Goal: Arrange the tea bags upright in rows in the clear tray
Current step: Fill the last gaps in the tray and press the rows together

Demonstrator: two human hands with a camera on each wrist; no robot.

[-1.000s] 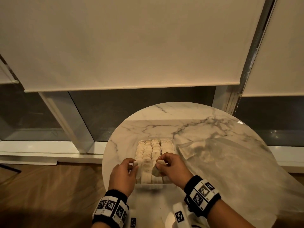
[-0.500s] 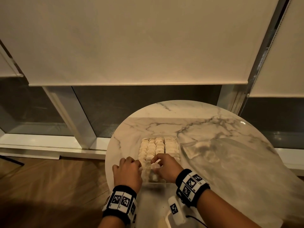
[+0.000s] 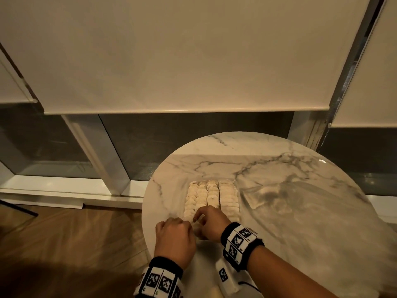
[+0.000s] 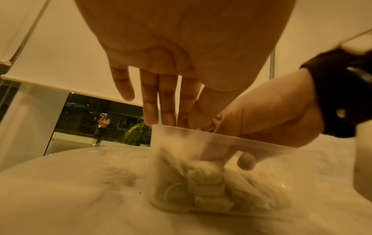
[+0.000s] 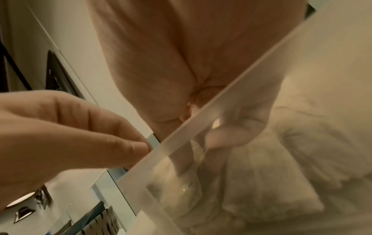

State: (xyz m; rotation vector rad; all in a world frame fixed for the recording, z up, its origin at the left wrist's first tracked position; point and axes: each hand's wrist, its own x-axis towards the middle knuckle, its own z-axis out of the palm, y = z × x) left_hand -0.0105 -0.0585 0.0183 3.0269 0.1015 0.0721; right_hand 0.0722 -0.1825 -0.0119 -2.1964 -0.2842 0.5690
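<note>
The clear tray (image 3: 238, 191) sits on the round marble table, packed with rows of upright pale tea bags (image 3: 211, 196). My right hand (image 3: 211, 222) reaches into the tray's near end. Seen through the clear wall, its curled fingers (image 5: 227, 135) pinch a tea bag (image 5: 259, 178) among the others. My left hand (image 3: 174, 235) is at the tray's near left corner, its straight fingers (image 4: 159, 101) pointing down to the rim (image 4: 221, 136). Their tips are hidden behind the wall. More tea bags (image 4: 203, 182) show through it.
A crumpled clear plastic bag (image 3: 290, 203) lies on the table (image 3: 225, 166) right of the tray. The table's left edge is close to my left hand, with wooden floor (image 3: 64, 244) below. Window blinds (image 3: 171, 50) hang behind.
Both hands have dropped from just above the tray's near end down to it. The tea bag in my right hand has gone down into the tray.
</note>
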